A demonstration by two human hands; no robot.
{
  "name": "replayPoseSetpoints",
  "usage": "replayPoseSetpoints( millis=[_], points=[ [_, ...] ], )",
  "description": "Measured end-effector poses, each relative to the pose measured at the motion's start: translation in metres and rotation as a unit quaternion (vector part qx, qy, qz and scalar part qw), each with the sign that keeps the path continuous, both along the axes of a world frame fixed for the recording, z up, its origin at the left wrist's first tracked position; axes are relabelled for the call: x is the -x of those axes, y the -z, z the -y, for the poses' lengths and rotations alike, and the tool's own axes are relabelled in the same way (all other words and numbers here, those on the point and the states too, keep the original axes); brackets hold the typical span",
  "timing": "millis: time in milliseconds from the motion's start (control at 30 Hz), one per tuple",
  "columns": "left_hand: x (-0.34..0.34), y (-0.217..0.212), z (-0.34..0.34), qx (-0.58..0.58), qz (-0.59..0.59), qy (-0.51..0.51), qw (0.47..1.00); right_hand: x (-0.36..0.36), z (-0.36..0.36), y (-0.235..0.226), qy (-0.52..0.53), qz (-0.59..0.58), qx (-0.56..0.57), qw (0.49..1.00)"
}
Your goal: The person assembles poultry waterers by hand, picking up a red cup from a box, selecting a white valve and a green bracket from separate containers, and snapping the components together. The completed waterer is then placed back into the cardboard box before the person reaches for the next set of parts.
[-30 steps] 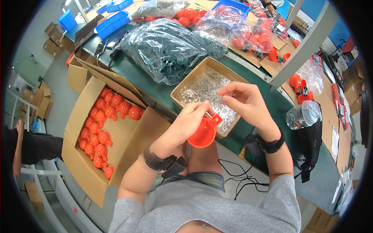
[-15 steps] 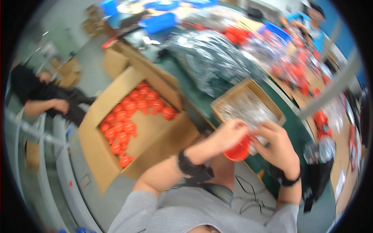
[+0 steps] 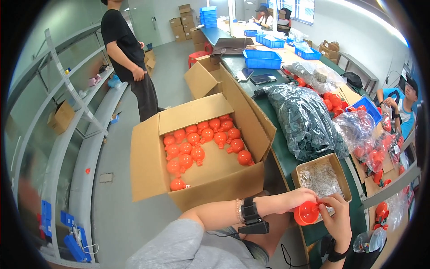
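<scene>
Lower right: your left hand grips the orange cup; keep it steady while right hand pinches its rim.

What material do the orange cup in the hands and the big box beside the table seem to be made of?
Orange cup: probably moulded plastic, smooth with a slight shine, uniform colour. Big box: corrugated cardboard, matte brown, with folded flaps and creased edges.

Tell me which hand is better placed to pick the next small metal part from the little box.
Right, probably. The right hand sits just below the small cardboard box of metal parts, only its fingers touching the orange cup. The left hand is wrapped around that cup, holding it.
</scene>
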State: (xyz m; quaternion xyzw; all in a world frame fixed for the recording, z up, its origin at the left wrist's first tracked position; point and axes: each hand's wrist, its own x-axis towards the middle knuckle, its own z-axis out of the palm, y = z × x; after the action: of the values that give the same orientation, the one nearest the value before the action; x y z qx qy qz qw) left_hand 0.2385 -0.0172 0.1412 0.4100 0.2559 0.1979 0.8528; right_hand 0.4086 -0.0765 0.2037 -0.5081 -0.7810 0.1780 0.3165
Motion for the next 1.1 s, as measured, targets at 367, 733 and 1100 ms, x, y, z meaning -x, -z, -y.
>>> replayPoseSetpoints(
  millis=[367, 733, 1100],
  points=[
    [0.01, 0.012, 0.017, -0.088, 0.051, -0.007, 0.995, -0.001, 0.01, -0.009, -0.015, 0.011, 0.057, 0.998],
    [0.07, -0.006, 0.008, -0.071, 0.041, -0.072, 0.994, -0.043, 0.009, -0.068, 0.053, 0.067, -0.038, 0.996],
    [0.092, -0.001, 0.014, -0.115, 0.079, -0.117, 0.983, 0.004, -0.162, -0.067, -0.006, 0.285, 0.012, 0.958]
  ],
)
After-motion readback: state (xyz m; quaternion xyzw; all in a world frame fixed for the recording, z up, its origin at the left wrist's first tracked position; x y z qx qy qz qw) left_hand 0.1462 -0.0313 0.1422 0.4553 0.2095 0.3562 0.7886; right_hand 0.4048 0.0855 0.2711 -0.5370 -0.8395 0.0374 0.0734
